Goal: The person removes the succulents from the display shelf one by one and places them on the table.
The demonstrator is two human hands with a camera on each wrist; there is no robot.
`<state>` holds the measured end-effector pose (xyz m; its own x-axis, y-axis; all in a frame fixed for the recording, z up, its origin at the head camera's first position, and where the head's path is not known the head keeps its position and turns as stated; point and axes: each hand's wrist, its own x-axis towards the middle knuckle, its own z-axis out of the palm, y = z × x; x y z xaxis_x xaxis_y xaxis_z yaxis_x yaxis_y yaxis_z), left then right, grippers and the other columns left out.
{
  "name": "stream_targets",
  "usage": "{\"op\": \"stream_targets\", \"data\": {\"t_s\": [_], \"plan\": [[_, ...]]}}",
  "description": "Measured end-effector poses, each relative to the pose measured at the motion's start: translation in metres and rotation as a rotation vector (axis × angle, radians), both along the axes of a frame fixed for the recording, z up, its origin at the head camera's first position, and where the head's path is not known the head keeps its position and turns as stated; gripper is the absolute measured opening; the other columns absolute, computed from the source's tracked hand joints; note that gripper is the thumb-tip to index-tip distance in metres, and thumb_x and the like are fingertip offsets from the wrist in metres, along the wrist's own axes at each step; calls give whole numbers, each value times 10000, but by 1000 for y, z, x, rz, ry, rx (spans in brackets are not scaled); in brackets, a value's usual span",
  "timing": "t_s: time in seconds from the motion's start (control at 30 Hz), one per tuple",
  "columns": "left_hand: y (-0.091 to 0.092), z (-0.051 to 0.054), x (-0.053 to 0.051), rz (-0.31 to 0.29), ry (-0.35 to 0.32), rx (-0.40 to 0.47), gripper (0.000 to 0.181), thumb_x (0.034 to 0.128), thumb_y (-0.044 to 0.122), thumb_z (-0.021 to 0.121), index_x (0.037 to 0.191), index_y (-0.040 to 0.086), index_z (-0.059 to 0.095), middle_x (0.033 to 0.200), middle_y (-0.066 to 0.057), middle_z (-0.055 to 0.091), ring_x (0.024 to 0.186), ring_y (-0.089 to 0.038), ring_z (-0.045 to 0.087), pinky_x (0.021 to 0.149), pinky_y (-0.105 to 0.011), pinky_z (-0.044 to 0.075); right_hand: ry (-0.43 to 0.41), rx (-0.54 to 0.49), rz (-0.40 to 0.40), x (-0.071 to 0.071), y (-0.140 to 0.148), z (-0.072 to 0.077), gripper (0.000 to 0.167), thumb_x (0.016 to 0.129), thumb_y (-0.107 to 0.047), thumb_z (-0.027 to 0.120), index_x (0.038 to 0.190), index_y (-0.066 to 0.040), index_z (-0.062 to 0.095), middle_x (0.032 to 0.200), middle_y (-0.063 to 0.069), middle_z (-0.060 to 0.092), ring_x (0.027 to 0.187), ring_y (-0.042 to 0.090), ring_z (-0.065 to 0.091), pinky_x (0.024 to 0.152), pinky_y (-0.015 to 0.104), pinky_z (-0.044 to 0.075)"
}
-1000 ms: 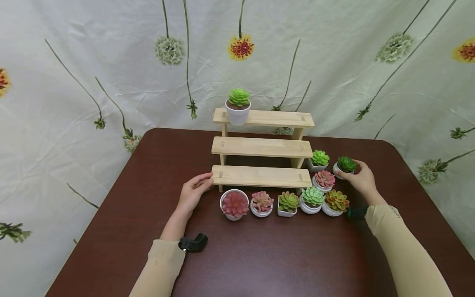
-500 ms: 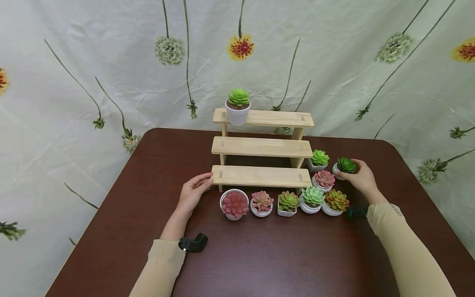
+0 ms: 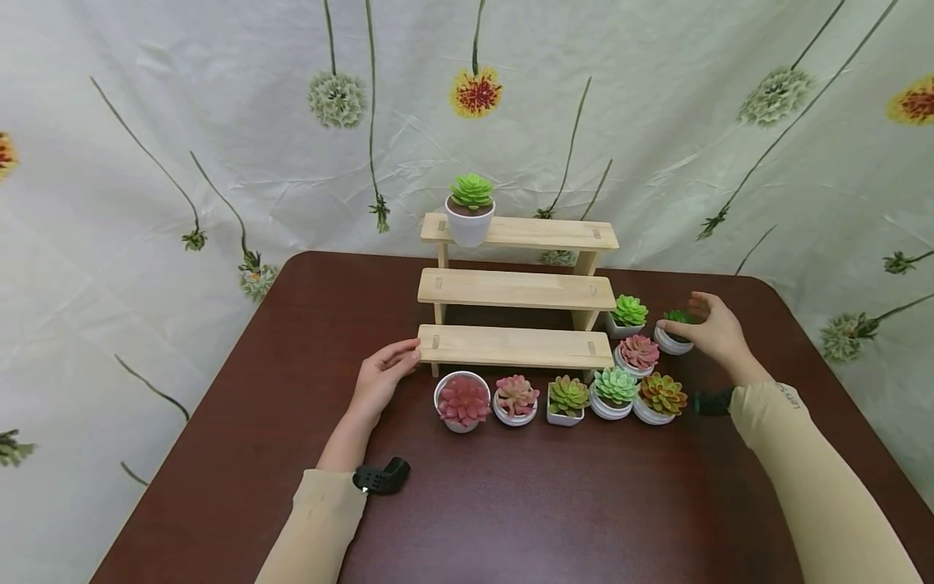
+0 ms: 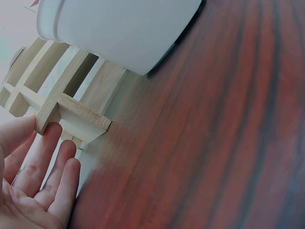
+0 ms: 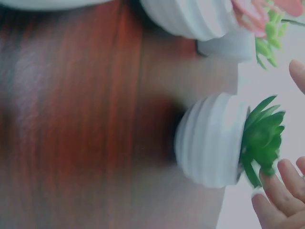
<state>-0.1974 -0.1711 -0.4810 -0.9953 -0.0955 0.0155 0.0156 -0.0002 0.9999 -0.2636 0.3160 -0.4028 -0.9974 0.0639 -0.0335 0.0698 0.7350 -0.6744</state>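
Observation:
A three-tier wooden plant stand (image 3: 514,288) stands on the dark table. My left hand (image 3: 381,380) pinches the left end of its lowest board; in the left wrist view thumb and finger meet at the board's corner (image 4: 47,112). On the right, a dark green succulent in a ribbed white pot (image 3: 674,344) stands upright on the table. My right hand (image 3: 718,331) hovers over it with thumb and fingers spread apart, hiding part of the leaves in the head view. In the right wrist view the ribbed pot (image 5: 209,140) shows free of the fingers, which are near the leaves.
A bright green succulent (image 3: 470,207) occupies the top tier's left end. Along the stand's front are a large red succulent (image 3: 464,402), a pink one (image 3: 516,397) and several others. Close to the right hand are a pink-red succulent (image 3: 638,354) and an orange-green one (image 3: 662,395).
My right hand has let go of the dark green succulent's pot and risen slightly, its fingers spreading. The pot sits slightly nearer the front right. My left hand keeps its hold on the board.

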Motion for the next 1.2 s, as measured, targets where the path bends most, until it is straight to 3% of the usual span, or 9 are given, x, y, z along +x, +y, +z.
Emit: {"op": "stream_targets", "data": {"t_s": [0.27,0.57,1.2], "plan": [[0,0,1,3,0,-4,337,899,145,648,1201,-2,620,1026,-90,676,897,-82,626,824,-231,517,49,-2,21,-7,-12,20,994,820,-483,678,1464,54,144,1442,310,262,1294,460,291,996,615,300],[1,2,2,6,23,14,324,898,102,641,1194,-26,615,1020,-77,682,877,-59,631,815,-238,522,95,-39,12,-21,-36,46,974,817,-465,689,1484,0,152,1453,262,292,1303,425,310,1016,576,312],[1,1,0,-7,18,-2,336,900,125,643,1203,-18,614,1080,-139,658,890,-54,626,821,-237,518,236,-128,100,-43,-110,85,824,840,-304,709,1459,-7,252,1425,208,364,1294,355,359,1077,423,306]]}}
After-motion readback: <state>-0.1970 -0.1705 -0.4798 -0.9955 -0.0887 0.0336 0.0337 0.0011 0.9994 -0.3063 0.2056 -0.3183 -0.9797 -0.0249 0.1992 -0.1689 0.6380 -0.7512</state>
